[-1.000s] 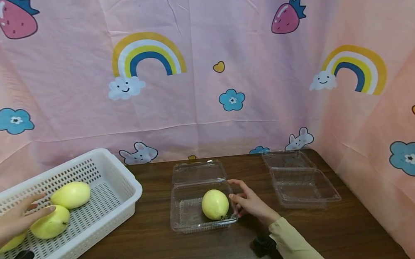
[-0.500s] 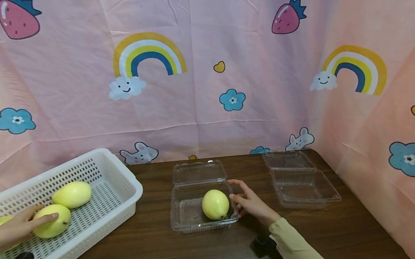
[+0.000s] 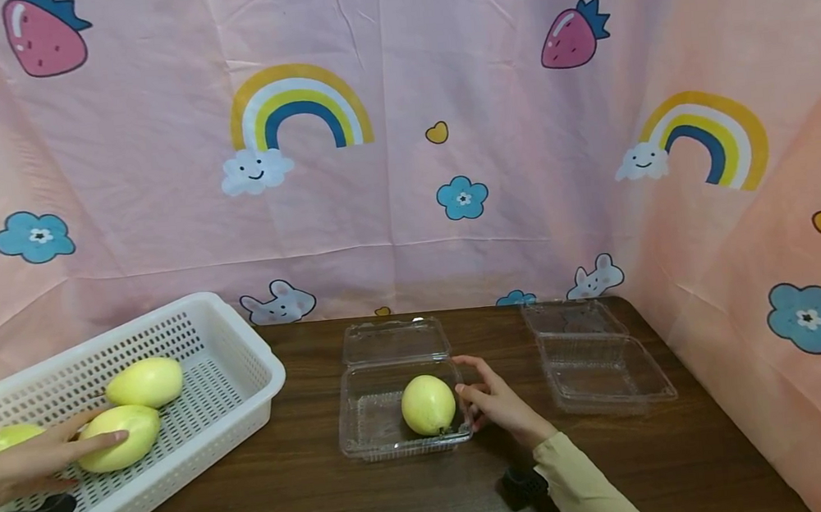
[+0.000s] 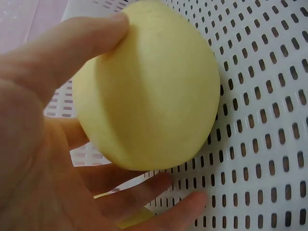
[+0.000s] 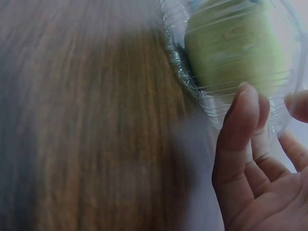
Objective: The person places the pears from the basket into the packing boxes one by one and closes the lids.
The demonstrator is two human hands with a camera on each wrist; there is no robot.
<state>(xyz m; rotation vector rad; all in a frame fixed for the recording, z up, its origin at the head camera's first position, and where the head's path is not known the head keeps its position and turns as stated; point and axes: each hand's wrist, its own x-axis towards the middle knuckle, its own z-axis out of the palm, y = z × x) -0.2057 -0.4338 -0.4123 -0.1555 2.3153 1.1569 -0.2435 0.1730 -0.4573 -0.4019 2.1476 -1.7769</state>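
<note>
My left hand (image 3: 37,461) is inside the white basket, gripping a yellow-green pear (image 3: 125,437). In the left wrist view the thumb lies across this pear (image 4: 159,91) and the fingers curl behind and under it. A second pear (image 3: 146,383) lies just beyond it, and a third pear (image 3: 1,441) is partly covered by my left hand. Mid-table, an open clear plastic clamshell box (image 3: 370,420) holds one pear (image 3: 428,405) on its right side. My right hand (image 3: 502,405) holds the box's right rim, fingertips against its ribbed wall in the right wrist view.
The white perforated basket (image 3: 243,371) stands at the left of the dark wooden table (image 3: 293,498). Another open clear clamshell box (image 3: 600,370) is to the right of my right hand. A patterned pink cloth (image 3: 412,272) hangs behind and along the right side.
My left hand has come down onto the near pear and closed round it, and that pear has shifted slightly right. The right hand keeps its place on the box.
</note>
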